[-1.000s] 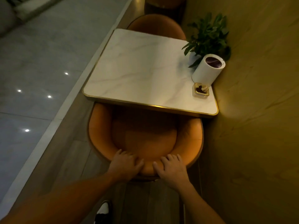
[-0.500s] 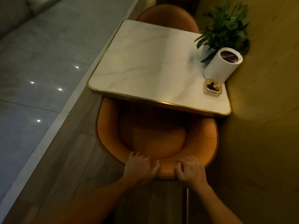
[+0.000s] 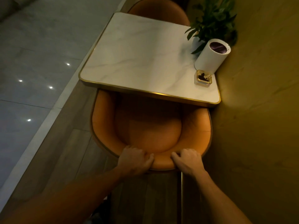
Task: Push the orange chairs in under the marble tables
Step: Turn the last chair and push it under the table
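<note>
An orange tub chair [image 3: 148, 126] stands in front of me with the front of its seat tucked beneath the near edge of a white marble table [image 3: 139, 59] with a gold rim. My left hand [image 3: 134, 159] grips the top of the chair's backrest, fingers curled over its rim. My right hand [image 3: 187, 160] grips the same rim a little to the right. A second orange chair [image 3: 158, 7] shows beyond the table's far edge, mostly hidden by the tabletop.
A potted plant [image 3: 213, 21], a white cylinder [image 3: 210, 59] and a small glass ashtray [image 3: 203, 77] sit on the table's right side against a yellow wall [image 3: 258, 110]. Wooden flooring lies under the chair; a grey tiled floor [image 3: 32, 62] spreads to the left.
My fingers went from lying over the backrest to curling round its rim. The chair's seat sits slightly further beneath the table edge, and my view has shifted closer.
</note>
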